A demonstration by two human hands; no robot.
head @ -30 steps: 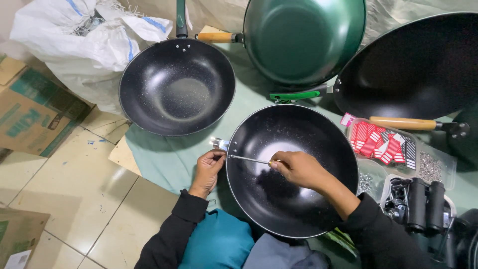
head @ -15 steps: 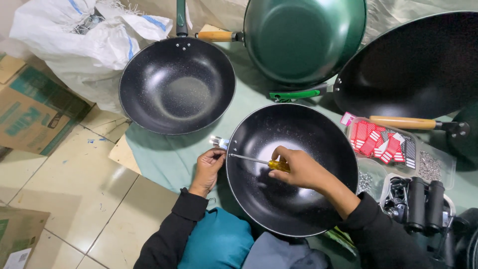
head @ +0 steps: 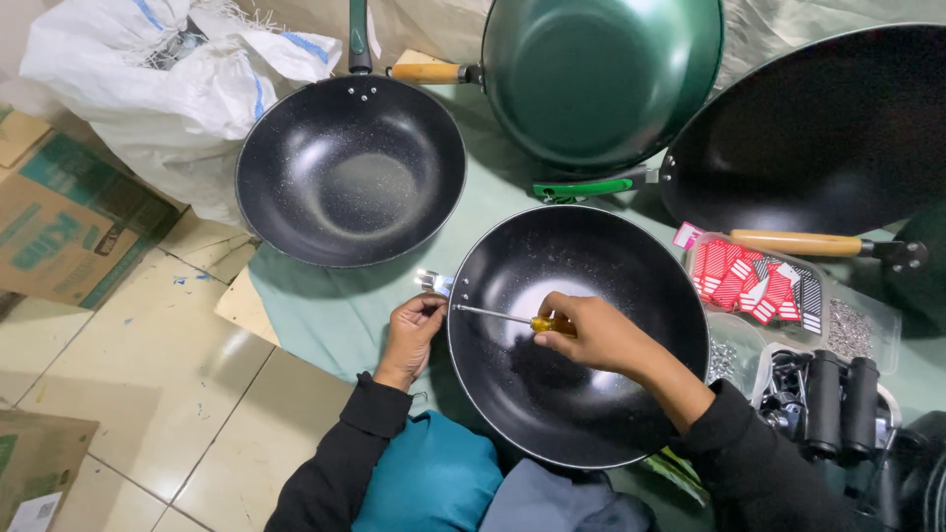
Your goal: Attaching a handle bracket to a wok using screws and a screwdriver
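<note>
Tiled floor with a pale green cloth (head: 325, 315) spread over it carries the work, and the black wok (head: 576, 335) in front of the person is the landmark for all the rest. Its left rim has a small metal bracket (head: 435, 283) on the outside. The left hand (head: 414, 330) is closed on the rim just below that bracket, and the right hand (head: 591, 335) is wrapped around the yellow handle of a screwdriver (head: 503, 317), whose thin shaft lies across the bowl with the tip at the rim. I judge the wok to be rigid, rather heavy and smooth inside, so it is best held by the rim; the screwdriver is light and stiff. Beyond the wok, up and to the left, lies a second black wok (head: 350, 172); directly beyond it is a green wok (head: 601, 79); to its right is a tray of red and white packets (head: 754, 281).
</note>
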